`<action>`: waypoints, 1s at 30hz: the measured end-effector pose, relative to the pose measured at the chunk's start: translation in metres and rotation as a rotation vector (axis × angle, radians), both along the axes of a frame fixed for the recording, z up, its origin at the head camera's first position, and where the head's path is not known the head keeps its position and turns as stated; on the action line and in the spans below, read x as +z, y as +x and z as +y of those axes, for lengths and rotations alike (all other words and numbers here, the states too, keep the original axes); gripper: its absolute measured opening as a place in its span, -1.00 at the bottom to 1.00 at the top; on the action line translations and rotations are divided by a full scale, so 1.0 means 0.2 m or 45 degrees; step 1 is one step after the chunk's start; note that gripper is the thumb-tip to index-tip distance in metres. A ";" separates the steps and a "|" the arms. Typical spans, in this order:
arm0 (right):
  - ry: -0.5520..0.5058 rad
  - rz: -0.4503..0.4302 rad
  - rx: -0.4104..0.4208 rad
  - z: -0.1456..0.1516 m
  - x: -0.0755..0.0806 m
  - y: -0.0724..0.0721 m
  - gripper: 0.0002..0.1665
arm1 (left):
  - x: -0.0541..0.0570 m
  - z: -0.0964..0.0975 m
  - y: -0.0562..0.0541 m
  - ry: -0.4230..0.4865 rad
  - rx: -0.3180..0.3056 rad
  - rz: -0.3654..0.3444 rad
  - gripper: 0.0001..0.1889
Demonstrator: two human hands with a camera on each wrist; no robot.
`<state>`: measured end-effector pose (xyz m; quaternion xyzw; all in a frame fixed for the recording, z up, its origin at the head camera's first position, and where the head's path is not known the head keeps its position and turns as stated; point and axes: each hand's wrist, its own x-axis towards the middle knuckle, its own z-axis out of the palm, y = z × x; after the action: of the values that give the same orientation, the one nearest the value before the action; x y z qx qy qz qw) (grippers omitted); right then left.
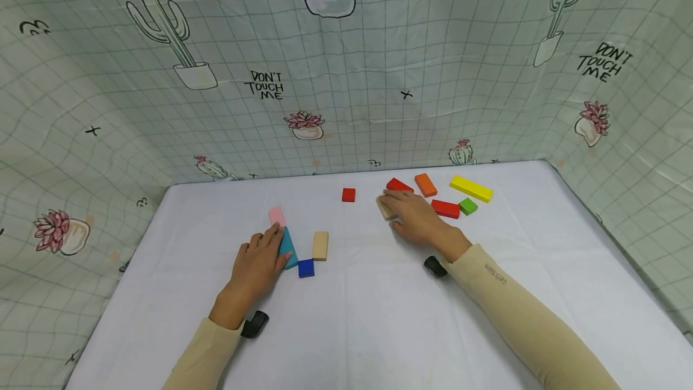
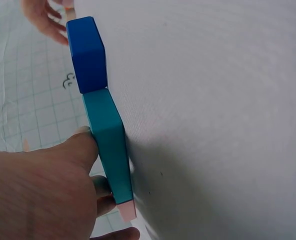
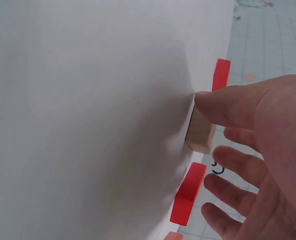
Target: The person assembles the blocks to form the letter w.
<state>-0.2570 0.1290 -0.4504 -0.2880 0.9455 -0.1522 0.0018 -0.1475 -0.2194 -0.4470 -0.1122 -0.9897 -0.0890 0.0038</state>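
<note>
Head view: the left hand gripped a teal block lying between a pink block and a blue block; the right hand pinched a wooden block on the table. Left wrist view: the thumb pressed the teal block's side; right wrist view: the thumb touched the wooden block's end, near two red blocks.

White table, gridded cloth backdrop, printed potted cacti, black lettering

Head view is bright; wrist views dimmer, softly shadowed, perhaps blurred.
</note>
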 end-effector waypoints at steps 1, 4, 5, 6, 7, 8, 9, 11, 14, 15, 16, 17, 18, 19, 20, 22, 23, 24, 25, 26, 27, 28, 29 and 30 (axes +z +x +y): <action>0.003 -0.002 0.012 0.00 0.00 0.00 -0.27 | 0.00 0.00 0.00 0.003 0.001 0.000 -0.39; 0.012 0.011 0.041 0.00 0.00 -0.01 -0.31 | -0.01 0.00 0.00 0.003 0.002 -0.002 -0.39; 0.015 0.011 0.046 0.01 0.00 -0.01 -0.31 | -0.01 0.00 0.00 0.003 0.003 -0.003 -0.39; 0.018 0.011 0.050 0.01 0.00 -0.02 -0.32 | -0.01 -0.01 0.00 0.002 0.002 -0.002 -0.39; 0.022 0.009 0.054 0.01 0.00 -0.02 -0.33 | -0.01 -0.01 0.00 0.001 0.002 -0.002 -0.39; 0.023 0.003 0.057 0.01 0.00 -0.02 -0.33 | -0.01 -0.01 0.00 0.001 0.001 -0.004 -0.39; 0.026 -0.003 0.059 0.01 0.00 -0.03 -0.33 | -0.01 -0.01 0.00 0.000 0.001 -0.005 -0.39; 0.040 -0.015 0.058 0.01 0.00 -0.03 -0.32 | 0.00 -0.01 0.00 0.000 0.000 -0.009 -0.39; 0.054 -0.015 0.048 0.01 0.01 -0.04 -0.32 | 0.00 -0.01 0.00 -0.001 0.002 -0.019 -0.38; 0.059 -0.011 0.042 0.01 0.01 -0.04 -0.32 | 0.00 -0.01 0.00 -0.003 0.003 -0.021 -0.38; 0.063 -0.007 0.036 0.01 0.01 -0.04 -0.32 | 0.00 -0.01 0.00 -0.004 0.004 -0.023 -0.38; 0.064 -0.005 0.027 0.01 0.01 -0.04 -0.32 | 0.00 0.00 -0.01 -0.005 0.005 -0.025 -0.38; 0.063 -0.003 0.020 0.00 0.02 -0.04 -0.33 | 0.00 0.00 -0.01 -0.006 0.005 -0.027 -0.38; 0.063 -0.002 0.013 0.00 0.02 -0.04 -0.33 | 0.00 -0.01 -0.01 -0.008 0.007 -0.028 -0.38; 0.065 0.001 0.009 0.00 0.02 -0.04 -0.33 | 0.00 0.00 -0.01 -0.009 0.007 -0.028 -0.38; 0.068 0.007 0.002 0.00 0.02 -0.04 -0.34 | 0.00 0.00 -0.01 -0.009 0.004 -0.024 -0.38; 0.068 0.010 0.000 0.00 0.02 -0.04 -0.34 | 0.00 -0.01 -0.01 -0.009 0.004 -0.023 -0.38; 0.067 0.012 -0.001 0.00 0.02 -0.04 -0.35 | 0.00 -0.01 -0.01 -0.008 0.002 -0.019 -0.38; 0.067 0.015 -0.002 0.00 0.02 -0.04 -0.35 | -0.01 -0.01 -0.01 -0.007 0.001 -0.015 -0.38; 0.067 0.017 -0.002 0.00 0.02 -0.04 -0.36 | -0.01 -0.01 -0.01 -0.006 -0.001 -0.010 -0.38; 0.063 0.016 -0.004 -0.01 0.02 -0.04 -0.36 | -0.01 -0.01 -0.01 -0.006 -0.001 -0.007 -0.38; 0.060 0.015 -0.004 -0.01 0.02 -0.03 -0.36 | -0.01 -0.01 -0.01 -0.007 -0.001 -0.006 -0.38; 0.057 0.013 -0.005 -0.01 0.02 -0.03 -0.36 | -0.01 -0.01 -0.01 -0.009 0.000 -0.005 -0.38; 0.053 0.009 -0.005 -0.01 0.02 -0.03 -0.36 | -0.01 -0.01 -0.01 -0.010 0.000 -0.004 -0.38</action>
<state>-0.2624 0.1265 -0.4457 -0.2867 0.9490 -0.1314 0.0040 -0.1494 -0.2216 -0.4487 -0.1119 -0.9901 -0.0851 0.0018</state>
